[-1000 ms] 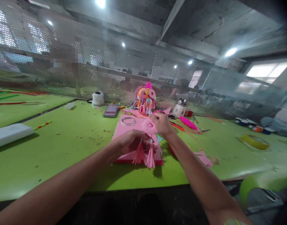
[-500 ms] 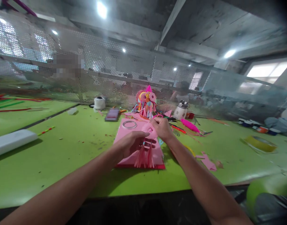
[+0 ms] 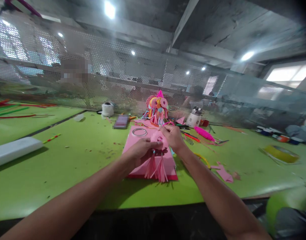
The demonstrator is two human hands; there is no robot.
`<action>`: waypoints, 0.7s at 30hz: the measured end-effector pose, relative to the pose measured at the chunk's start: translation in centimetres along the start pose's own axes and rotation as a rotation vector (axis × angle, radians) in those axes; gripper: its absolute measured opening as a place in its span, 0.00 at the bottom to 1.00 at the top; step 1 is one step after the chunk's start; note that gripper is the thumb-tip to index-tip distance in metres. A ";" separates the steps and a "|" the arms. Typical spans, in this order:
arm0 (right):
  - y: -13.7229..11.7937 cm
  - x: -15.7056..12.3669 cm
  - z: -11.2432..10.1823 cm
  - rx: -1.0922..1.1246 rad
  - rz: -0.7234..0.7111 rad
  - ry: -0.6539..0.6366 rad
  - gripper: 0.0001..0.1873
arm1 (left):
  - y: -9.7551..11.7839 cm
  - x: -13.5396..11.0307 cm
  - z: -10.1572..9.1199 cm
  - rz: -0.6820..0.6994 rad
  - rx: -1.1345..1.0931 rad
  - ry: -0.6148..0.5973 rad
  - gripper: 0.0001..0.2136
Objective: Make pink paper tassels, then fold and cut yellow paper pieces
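Note:
Between my hands is a round pink paper piece [image 3: 157, 136] with a small hole or mark in its middle. Two pink paper tassels [image 3: 160, 168] hang from its lower edge. My left hand [image 3: 143, 150] is closed on the piece's left side, thumb lying across its front. At its upper right edge, the fingers of my right hand [image 3: 172, 135] are pinched together; whether anything small is between them I cannot make out. Under the hands lies a pink sheet or board [image 3: 130, 153] with a red front edge. A silvery ring [image 3: 139, 132] rests on its upper left.
A tasselled pink and yellow paper decoration [image 3: 157, 105] stands behind. White containers [image 3: 107, 109], a pixelated flat object [image 3: 121, 122], a magenta bundle [image 3: 204, 133], pink scraps [image 3: 224, 172], a yellow tape roll [image 3: 280, 154] and a white block [image 3: 16, 151] lie on the green table [image 3: 78, 180].
The round piece has turned to face me more and sits slightly lower, its tassels swinging a little. My left thumb reaches further across it. The view has shifted slightly.

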State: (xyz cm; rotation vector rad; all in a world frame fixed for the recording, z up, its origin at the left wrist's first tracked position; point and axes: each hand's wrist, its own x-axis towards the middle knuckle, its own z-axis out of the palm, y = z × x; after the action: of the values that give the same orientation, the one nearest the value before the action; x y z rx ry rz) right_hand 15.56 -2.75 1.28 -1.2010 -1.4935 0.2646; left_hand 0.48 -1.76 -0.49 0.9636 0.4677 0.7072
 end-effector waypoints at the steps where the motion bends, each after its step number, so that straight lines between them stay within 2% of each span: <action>1: -0.1 -0.1 0.0 0.052 0.042 -0.016 0.25 | 0.1 0.0 0.0 0.003 -0.017 0.004 0.04; 7: -0.1 -0.8 -0.4 0.453 0.341 -0.323 0.24 | 0.6 0.1 -0.3 0.040 -0.072 0.044 0.04; 9: 0.1 -1.0 -0.4 0.501 0.388 -0.350 0.26 | 0.7 0.2 -0.3 0.037 -0.074 0.064 0.04; 12: 0.2 -1.1 -0.7 0.449 0.423 -0.349 0.28 | 0.5 0.4 -0.4 0.038 -0.073 0.078 0.04; 16: -0.1 -1.5 -1.6 0.290 0.346 -0.384 0.26 | 0.1 0.8 -0.8 0.073 -0.104 0.096 0.04; 19: -0.4 -2.0 -2.1 0.138 0.186 -0.360 0.39 | 0.1 0.8 -0.8 0.066 -0.123 0.133 0.04; 21: -0.5 -2.4 -2.1 0.036 0.118 -0.373 0.43 | 0.2 0.8 -0.7 0.053 -0.133 0.158 0.05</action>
State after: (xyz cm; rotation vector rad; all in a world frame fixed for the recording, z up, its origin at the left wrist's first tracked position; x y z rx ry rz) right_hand 16.66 -5.81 0.86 -1.2594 -1.7294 0.6202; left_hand 0.50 -0.73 -0.70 0.8010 0.5279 0.8561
